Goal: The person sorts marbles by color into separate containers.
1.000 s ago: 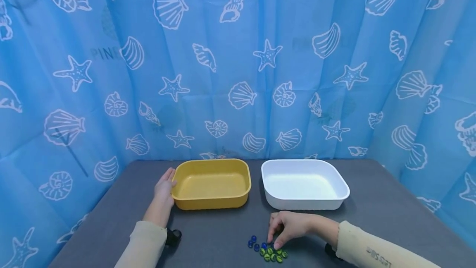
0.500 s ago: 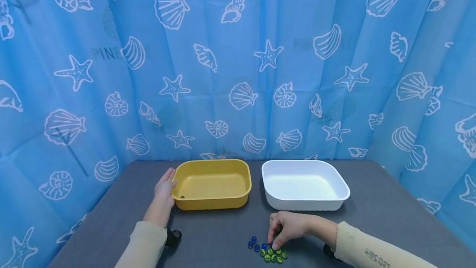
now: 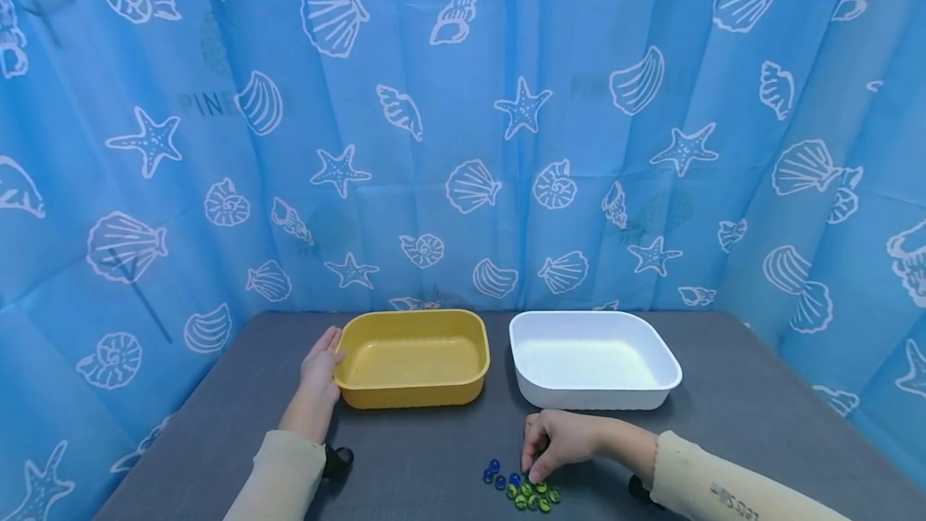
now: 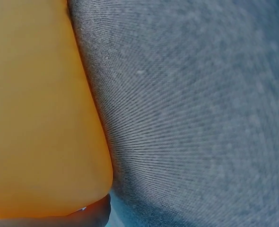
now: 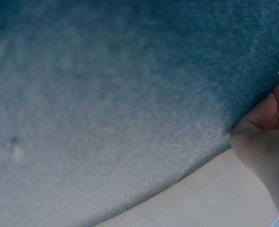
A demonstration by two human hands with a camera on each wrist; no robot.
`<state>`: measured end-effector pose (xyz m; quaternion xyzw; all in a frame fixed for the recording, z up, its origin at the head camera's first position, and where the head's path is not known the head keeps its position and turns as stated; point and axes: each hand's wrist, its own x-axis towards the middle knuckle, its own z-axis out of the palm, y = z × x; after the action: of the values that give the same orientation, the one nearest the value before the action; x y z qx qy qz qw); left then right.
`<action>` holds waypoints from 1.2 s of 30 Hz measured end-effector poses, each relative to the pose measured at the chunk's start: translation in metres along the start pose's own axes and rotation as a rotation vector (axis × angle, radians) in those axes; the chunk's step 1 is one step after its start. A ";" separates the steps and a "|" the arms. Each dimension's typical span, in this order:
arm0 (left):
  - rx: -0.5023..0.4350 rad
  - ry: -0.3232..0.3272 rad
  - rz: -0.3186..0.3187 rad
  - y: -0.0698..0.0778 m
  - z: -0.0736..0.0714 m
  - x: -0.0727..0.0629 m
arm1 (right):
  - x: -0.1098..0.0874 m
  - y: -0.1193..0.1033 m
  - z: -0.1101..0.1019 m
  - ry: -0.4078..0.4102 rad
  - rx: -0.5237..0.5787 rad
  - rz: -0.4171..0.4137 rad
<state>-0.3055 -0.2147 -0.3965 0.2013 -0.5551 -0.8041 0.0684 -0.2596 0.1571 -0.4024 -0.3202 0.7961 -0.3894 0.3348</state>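
My left hand [image 3: 321,364] rests against the left end of a yellow rectangular tub [image 3: 413,348], its fingers extended along the outer wall. In the left wrist view, the tub's wall [image 4: 45,113] fills the left side. My right hand [image 3: 567,441] is down at the marbles, thumb and index finger pinching together over a blue marble that they hide. Green marbles [image 3: 533,497] lie clustered just below its fingertips, and several blue marbles [image 3: 495,465] lie to the left. The right wrist view shows the thumb [image 5: 253,142] and curled fingers, with no marble visible.
A white rectangular tub [image 3: 595,350] stands right of the yellow one, behind my right hand. Both sit on a grey cloth-covered table [image 3: 419,457]. A blue seashell-print curtain [image 3: 434,207] hangs behind the table and along its sides.
My right thumb has drawn in toward the index finger, covering the blue marble between them. A small dark marble-like spot showed in the yellow tub's front left corner and is now out of sight.
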 end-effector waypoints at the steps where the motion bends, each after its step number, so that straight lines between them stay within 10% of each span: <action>1: 0.000 0.001 0.001 0.000 0.000 0.000 | 0.000 -0.001 0.000 0.004 0.000 0.008; 36: 0.007 -0.018 -0.002 0.000 -0.002 0.002 | 0.015 -0.044 -0.024 0.205 0.048 0.085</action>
<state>-0.3063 -0.2176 -0.3976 0.1950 -0.5581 -0.8042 0.0618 -0.2764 0.1342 -0.3587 -0.2366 0.8293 -0.4247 0.2755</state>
